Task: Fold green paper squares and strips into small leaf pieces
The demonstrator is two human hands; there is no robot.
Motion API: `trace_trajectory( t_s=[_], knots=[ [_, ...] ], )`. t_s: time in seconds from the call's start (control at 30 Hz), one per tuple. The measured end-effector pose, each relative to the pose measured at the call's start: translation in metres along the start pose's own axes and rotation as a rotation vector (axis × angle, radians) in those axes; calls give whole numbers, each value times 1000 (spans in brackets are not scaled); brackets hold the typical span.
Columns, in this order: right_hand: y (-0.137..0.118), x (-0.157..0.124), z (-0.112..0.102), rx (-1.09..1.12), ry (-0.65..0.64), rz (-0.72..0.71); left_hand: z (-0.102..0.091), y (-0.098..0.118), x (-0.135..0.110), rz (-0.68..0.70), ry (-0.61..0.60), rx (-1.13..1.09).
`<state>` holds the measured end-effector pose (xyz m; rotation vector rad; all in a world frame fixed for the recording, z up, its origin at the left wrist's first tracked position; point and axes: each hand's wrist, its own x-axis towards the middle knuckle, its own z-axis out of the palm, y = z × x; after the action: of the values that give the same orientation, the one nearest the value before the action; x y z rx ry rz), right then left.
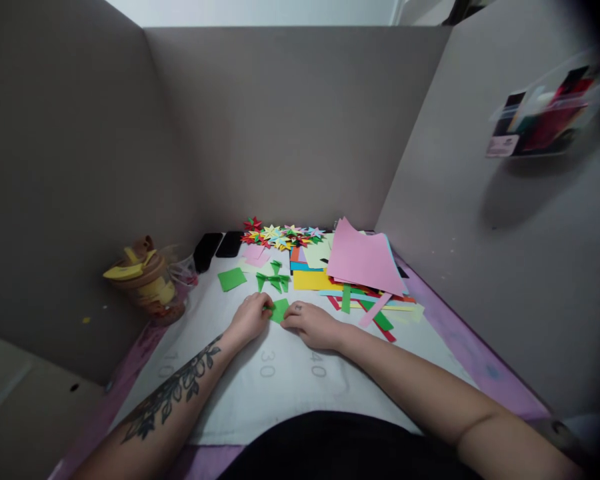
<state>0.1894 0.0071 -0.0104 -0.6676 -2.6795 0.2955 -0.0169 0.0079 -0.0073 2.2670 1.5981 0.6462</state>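
Both hands at work: the grips of left hand (253,317) and right hand (311,325) are pinched nearly closed on opposite edges of a green paper square (281,311), low over the white cloth (230,413). Beyond, green folded pieces (275,281) appear part-worked; a flat green sheet (232,279) seems unfolded; paper stars (280,237) look finished. Left, a brown-rimmed container (156,272) holds yellow items (125,271); right, a clear wall pouch (540,155) holds red and dark items (550,127), unidentifiable.
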Motion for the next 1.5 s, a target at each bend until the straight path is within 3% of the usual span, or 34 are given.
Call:
trace_trajectory(
  t_s=[0.13,0.3,0.43,0.57,0.67,0.73,0.83,0.93,1.0,1.1,1.2,1.3,1.4,1.5],
  knots=[
    [12,-7,-4,57,45,-82,-4,1,0,5,0,-29],
    [17,-7,-6,-31,72,-95,-4,-3,0,19,10,-79],
    [13,-5,-8,150,165,-116,-3,-6,0,-13,83,-182],
    [8,-4,-9,443,329,139,-4,0,-2,-74,143,-440],
    [7,-3,-9,656,365,340,-2,12,-7,-71,-8,-737],
    [6,-2,-8,781,346,367,0,21,-12,-75,-112,-837],
    [4,1,-6,834,264,355,3,30,-17,-76,-145,-834],
    [-1,3,-8,685,266,352,3,32,-17,-97,-128,-861],
    [-4,2,-11,489,376,323,2,30,-16,-136,-103,-912],
    [-11,0,-15,201,484,168,1,28,-13,-218,7,-984],
    [-18,0,-12,-29,388,22,2,26,-11,-323,73,-1089],
    [-23,5,-3,-231,277,-2,5,24,-10,-449,65,-1245],
    [-21,10,4,-349,278,22,8,24,-11,-553,38,-1351],
    [-13,10,7,-368,298,47,8,23,-11,-554,-21,-1343]
  ],
)
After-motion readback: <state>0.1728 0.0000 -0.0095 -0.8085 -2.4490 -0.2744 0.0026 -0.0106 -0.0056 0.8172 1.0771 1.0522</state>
